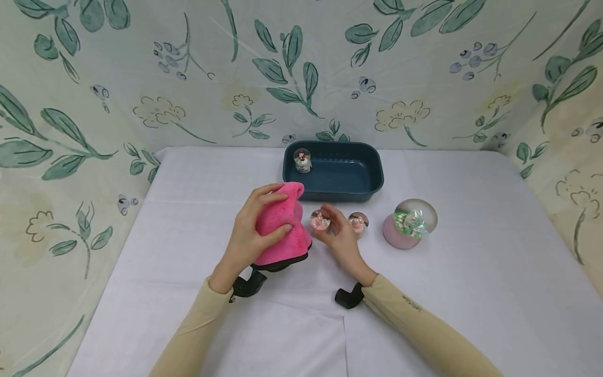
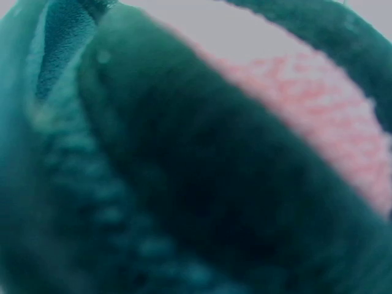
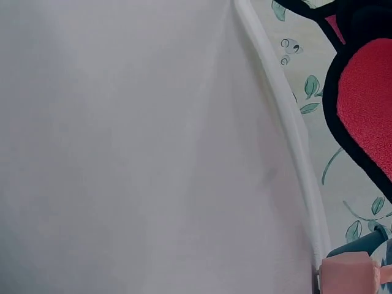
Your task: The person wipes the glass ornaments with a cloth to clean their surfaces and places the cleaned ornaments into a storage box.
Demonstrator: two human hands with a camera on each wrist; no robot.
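A bright pink plush cloth [image 1: 290, 212] with a black edge is gripped by my left hand [image 1: 249, 225], thumb across its front and fingers over its top. The left wrist view shows only blurred close-up folds of pink cloth [image 2: 331, 110]. Just right of the cloth, my right hand [image 1: 346, 248] pinches a small snow globe [image 1: 320, 221] with a pink figure inside. In the right wrist view, a pink base [image 3: 348, 274] shows at the lower right corner. A similar small snow globe [image 1: 358, 222] stands beside the right hand, partly hidden by it.
Behind the hands stands a dark teal tray [image 1: 332, 196], holding a small snow globe [image 1: 302, 161] with a white figure at its left end. A larger snow globe [image 1: 410, 224] on a pink base is at the right. White cloth covers the table [image 1: 471, 251]; a leaf-patterned curtain hangs behind.
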